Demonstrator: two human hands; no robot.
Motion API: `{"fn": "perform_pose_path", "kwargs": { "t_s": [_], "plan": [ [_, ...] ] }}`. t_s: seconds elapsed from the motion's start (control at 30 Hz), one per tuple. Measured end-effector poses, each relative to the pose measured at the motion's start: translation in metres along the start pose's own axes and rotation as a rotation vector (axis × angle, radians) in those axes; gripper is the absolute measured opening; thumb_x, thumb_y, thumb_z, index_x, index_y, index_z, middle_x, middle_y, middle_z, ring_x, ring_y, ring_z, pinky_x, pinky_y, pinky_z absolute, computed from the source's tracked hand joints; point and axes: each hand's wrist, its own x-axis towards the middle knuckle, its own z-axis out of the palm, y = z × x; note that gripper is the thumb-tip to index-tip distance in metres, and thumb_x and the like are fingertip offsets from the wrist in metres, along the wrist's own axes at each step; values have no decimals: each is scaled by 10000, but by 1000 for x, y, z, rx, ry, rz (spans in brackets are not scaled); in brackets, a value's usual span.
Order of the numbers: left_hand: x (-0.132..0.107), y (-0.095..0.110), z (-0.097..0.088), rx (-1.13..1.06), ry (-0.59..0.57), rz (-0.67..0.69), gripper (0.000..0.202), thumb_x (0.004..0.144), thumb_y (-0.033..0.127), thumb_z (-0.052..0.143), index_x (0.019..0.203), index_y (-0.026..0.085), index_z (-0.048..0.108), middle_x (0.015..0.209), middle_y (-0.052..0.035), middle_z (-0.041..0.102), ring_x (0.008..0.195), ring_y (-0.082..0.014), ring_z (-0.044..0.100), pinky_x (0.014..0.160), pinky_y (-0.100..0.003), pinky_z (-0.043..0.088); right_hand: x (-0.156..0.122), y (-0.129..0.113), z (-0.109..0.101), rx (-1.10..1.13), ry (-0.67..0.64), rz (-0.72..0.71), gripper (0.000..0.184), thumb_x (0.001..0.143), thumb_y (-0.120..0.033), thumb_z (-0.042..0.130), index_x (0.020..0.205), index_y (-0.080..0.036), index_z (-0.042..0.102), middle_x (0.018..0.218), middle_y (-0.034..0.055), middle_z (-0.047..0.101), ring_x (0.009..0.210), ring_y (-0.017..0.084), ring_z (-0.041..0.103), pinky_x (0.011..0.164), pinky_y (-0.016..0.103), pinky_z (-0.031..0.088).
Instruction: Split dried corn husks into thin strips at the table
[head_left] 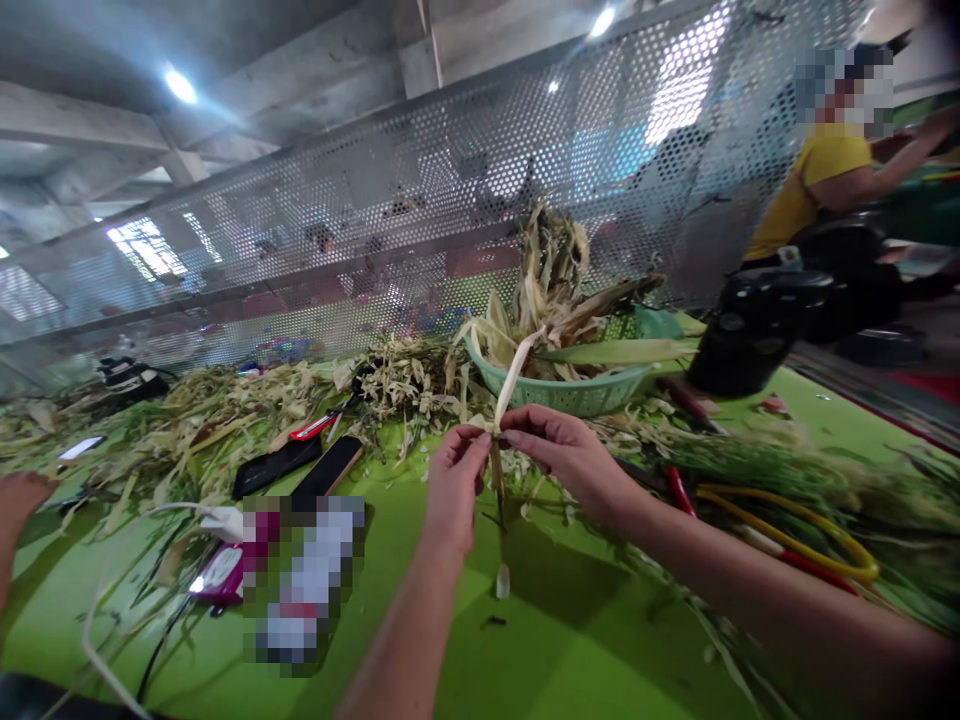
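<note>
Both of my hands meet over the green table [592, 620], pinching a pale dried corn husk strip [514, 375]. My left hand [456, 480] holds it from the left with thumb and forefinger. From the right, my right hand [559, 450] grips it at the same spot. The strip's upper part rises above my fingers and bends right, in front of the basket. Below the pinch hangs a thin, darker stem-like end. Just beyond my hands stands a green plastic basket [592, 397] heaped with dried corn husks [555, 260].
Plant scraps [420, 375] cover the back. On the left lie a red utility knife [311, 428], dark phones [330, 470] and a magenta power strip [232, 570] with cables. Yellow-handled scissors [795, 520] and a black bin [757, 330] are right. Another person's hand [22, 500] shows far left; someone in yellow [802, 190] stands behind.
</note>
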Motion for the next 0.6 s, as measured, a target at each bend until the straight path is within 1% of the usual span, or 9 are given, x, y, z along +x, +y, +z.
{"fn": "perform_pose_path", "kwargs": {
  "t_s": [0.07,0.17,0.27,0.37,0.43,0.5,0.53,0.6],
  "plan": [
    [1,0,-3,-62,-33,-36,300,694,366,746,870,165,609,616,60,471,462,-11,313,423,-157,163,1,0,-1,3,18,5,187,764,-340,671,870,-188,645,811,16,639,740,152,547,678,277,416],
    [2,1,-4,-154,-106,-91,390,705,404,740,994,179,606,654,58,503,415,9,241,402,-162,125,3,0,-1,20,38,2,245,746,-350,690,928,-192,642,799,11,642,738,152,554,676,279,420],
    [1,2,-3,-200,-156,-132,470,684,395,765,1079,205,594,634,77,477,400,14,229,396,-152,134,4,0,-1,48,45,1,292,736,-340,702,978,-193,628,826,15,653,747,150,563,679,279,429],
    [0,2,-2,-202,-157,-135,437,672,379,781,1032,205,606,604,87,448,401,13,244,392,-143,135,4,1,-2,70,33,8,292,728,-327,716,965,-188,616,838,21,658,765,152,577,698,282,444],
    [0,2,-2,-210,-159,-119,376,669,357,787,957,192,611,565,98,403,398,10,230,390,-143,132,5,3,-3,93,24,12,292,717,-324,732,944,-183,612,850,25,662,797,157,592,734,289,454],
    [0,3,-3,-230,-159,-103,332,663,334,795,882,179,599,537,103,366,404,4,236,395,-141,158,5,4,-3,121,15,4,296,707,-320,747,929,-181,610,845,22,660,815,159,604,763,295,459],
    [0,3,-3,-240,-159,-102,324,656,320,801,858,173,593,536,101,368,414,0,259,404,-140,186,6,4,-3,129,4,-1,298,703,-320,752,924,-182,609,832,19,659,816,160,608,766,297,462],
    [0,4,-4,-262,-173,-114,322,643,282,810,844,162,590,570,88,421,453,-6,328,435,-137,250,6,5,-3,136,-28,-7,297,697,-323,761,911,-187,606,798,10,655,805,163,615,753,297,467]
  ]
}}
